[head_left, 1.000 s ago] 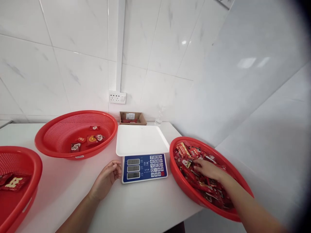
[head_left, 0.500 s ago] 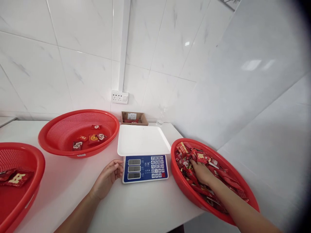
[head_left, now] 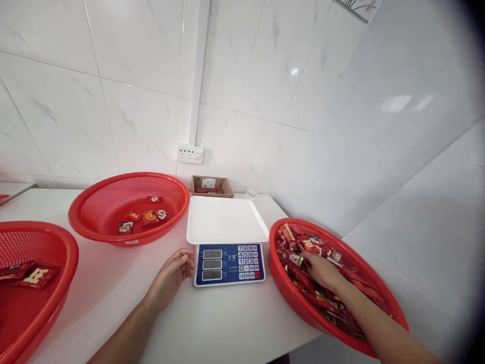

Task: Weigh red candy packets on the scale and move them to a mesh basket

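Observation:
My left hand (head_left: 175,275) rests beside the left edge of a blue and white weighing scale (head_left: 230,265), its fingers loosely bent and holding nothing. A bare white pan (head_left: 225,220) tops the scale. On the right, my right hand (head_left: 322,270) reaches into a red plastic basket (head_left: 278,290) heaped with small wrapped packets that look like candy. Its thumb and fingers close on a packet (head_left: 296,260) with a pale print near the heap's left side. The fingertips are partly hidden among the wrappers.
Two more red baskets stand on the left: a far basket (head_left: 91,197) with several packets, and a near basket (head_left: 62,242) with a few. Behind the scale sit a cardboard box (head_left: 227,189) and a clear plastic object (head_left: 252,189). A socket (head_left: 190,153) is on the tiled wall.
My right hand has shifted slightly within the heap and its fingers now close on a packet. My left hand stays beside the scale. The view has turned slightly left.

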The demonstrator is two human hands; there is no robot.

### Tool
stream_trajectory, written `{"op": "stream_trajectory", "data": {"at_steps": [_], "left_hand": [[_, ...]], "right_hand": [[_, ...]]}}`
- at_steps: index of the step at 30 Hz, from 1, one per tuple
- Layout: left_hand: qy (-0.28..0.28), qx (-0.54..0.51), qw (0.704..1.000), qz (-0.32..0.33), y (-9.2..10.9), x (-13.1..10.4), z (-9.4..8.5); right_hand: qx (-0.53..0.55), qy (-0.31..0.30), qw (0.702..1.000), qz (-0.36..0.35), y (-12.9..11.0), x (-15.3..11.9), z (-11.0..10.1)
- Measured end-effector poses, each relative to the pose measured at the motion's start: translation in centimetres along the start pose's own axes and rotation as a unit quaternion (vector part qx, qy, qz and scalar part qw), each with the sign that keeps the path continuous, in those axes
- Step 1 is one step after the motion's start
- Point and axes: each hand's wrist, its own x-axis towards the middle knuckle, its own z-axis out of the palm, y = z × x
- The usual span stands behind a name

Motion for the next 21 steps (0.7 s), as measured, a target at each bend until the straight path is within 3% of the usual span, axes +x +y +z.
{"op": "stream_trajectory", "data": {"at_steps": [4,7,9,17,21], "left_hand": [[0.002,-0.002,1.0,-0.004,-0.1,0.0,-0.1],[0.004,-0.002,1.0,-0.007,-0.2,0.1,-0.2],[0.008,-0.002,1.0,-0.008,-0.2,0.1,-0.2],[0.021,-0.002,1.0,-0.005,0.0,0.0,0.1],[0.018,-0.001,1.0,-0.004,-0.1,0.1,0.0]], "right_hand": [[0.157,0.067,0.985,0.017,0.6,-0.6,-2.1],[0.329,0.128,0.935,0.022,0.8,-1.0,-3.8],[0.389,0.143,0.909,0.032,0.8,-1.2,-4.5],[0.4,0.191,0.895,0.057,1.3,-0.1,-4.5],[0.374,0.232,0.896,0.053,0.4,0.3,-5.7]]}}
